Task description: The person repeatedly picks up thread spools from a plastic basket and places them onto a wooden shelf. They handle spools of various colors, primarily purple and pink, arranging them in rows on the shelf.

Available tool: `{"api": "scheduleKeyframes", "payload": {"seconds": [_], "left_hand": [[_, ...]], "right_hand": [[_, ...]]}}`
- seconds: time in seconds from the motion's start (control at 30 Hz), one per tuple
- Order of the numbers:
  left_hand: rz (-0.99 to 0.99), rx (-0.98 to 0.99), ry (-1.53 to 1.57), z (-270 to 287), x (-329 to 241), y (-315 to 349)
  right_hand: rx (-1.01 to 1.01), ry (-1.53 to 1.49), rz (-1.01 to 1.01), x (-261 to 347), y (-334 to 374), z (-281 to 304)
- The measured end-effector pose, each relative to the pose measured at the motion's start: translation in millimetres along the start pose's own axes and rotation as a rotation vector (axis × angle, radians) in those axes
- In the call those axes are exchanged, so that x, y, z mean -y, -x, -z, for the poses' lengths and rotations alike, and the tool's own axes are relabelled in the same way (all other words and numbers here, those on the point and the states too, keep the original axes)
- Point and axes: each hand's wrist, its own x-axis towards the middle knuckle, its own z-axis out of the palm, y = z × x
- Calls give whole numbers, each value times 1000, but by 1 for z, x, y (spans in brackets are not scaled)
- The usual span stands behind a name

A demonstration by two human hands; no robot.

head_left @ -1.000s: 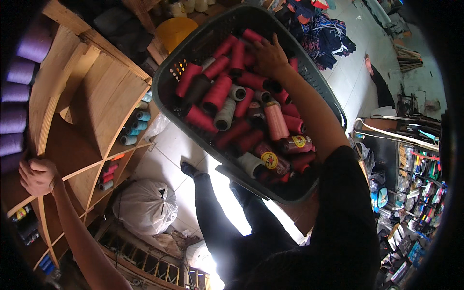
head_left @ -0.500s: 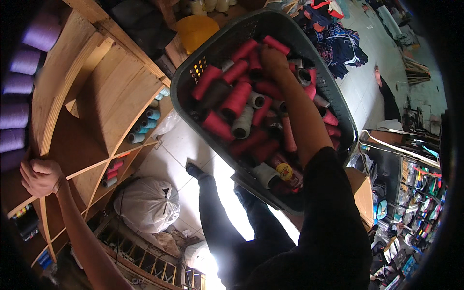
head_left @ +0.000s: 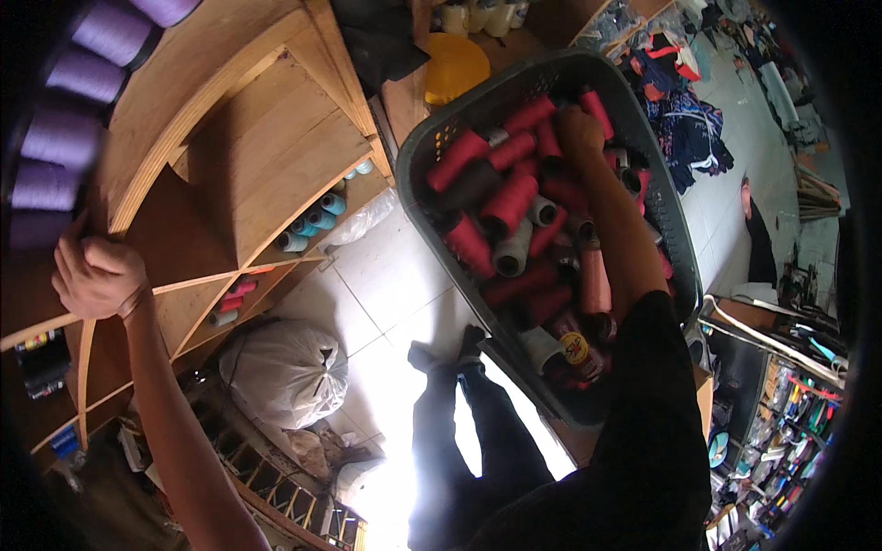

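My left hand (head_left: 101, 275) is closed around the front edge of a wooden shelf (head_left: 188, 287), just below a row of purple thread cones (head_left: 60, 138). My right arm reaches into a dark grey plastic basket (head_left: 415, 170) heaped with red thread cones (head_left: 508, 204) and a few grey ones (head_left: 513, 253). Deep among them, at the basket's far side, my right hand (head_left: 581, 133) is bunched with its fingers pointing down. One red cone (head_left: 597, 114) leans right beside it. Its fingertips are hidden, so what they hold cannot be made out.
Lower shelf compartments hold teal cones (head_left: 320, 218) and small red ones (head_left: 237, 296). A tied white sack (head_left: 285, 372) sits on the tiled floor. Beyond the basket lie a yellow round object (head_left: 457, 69) and a heap of dark clothes (head_left: 680, 133). Cluttered racks (head_left: 781, 450) stand at the right.
The view has shifted, moving the basket rightward in the picture. The red cone beside my right hand has turned steeper. My left hand stays on the shelf edge. My feet have come closer together.
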Motion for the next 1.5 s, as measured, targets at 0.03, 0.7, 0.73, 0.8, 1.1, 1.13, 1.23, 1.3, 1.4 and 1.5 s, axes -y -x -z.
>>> {"api": "scheduleKeyframes", "payload": {"seconds": [0.03, 0.7, 0.73, 0.8, 1.1, 1.13, 1.23, 1.3, 1.4, 1.5], "left_hand": [[18, 27, 5, 4, -2, -2], [142, 194, 143, 39, -34, -21], [121, 217, 151, 41, -33, -25], [74, 312, 179, 50, -30, -37], [-34, 467, 569, 40, -6, -51], [-48, 448, 581, 39, -6, -51], [-73, 410, 617, 38, -14, -54], [-86, 404, 605, 40, -13, -51], [-100, 369, 569, 41, -10, -52], [-92, 335, 551, 39, -14, -52]], "right_hand": [[-27, -31, -68, 10, 4, 4], [225, -1771, 139, 101, 196, 262], [241, -1833, 108, 107, 188, 263], [264, -2004, 261, 129, 185, 280], [-85, -1980, 667, 265, 172, 350], [-162, -1920, 676, 278, 165, 356], [-288, -1925, 812, 328, 117, 358], [-375, -1850, 908, 352, 110, 358], [-564, -1348, 706, 352, 119, 372], [-386, -1550, 786, 354, 109, 366]]}}
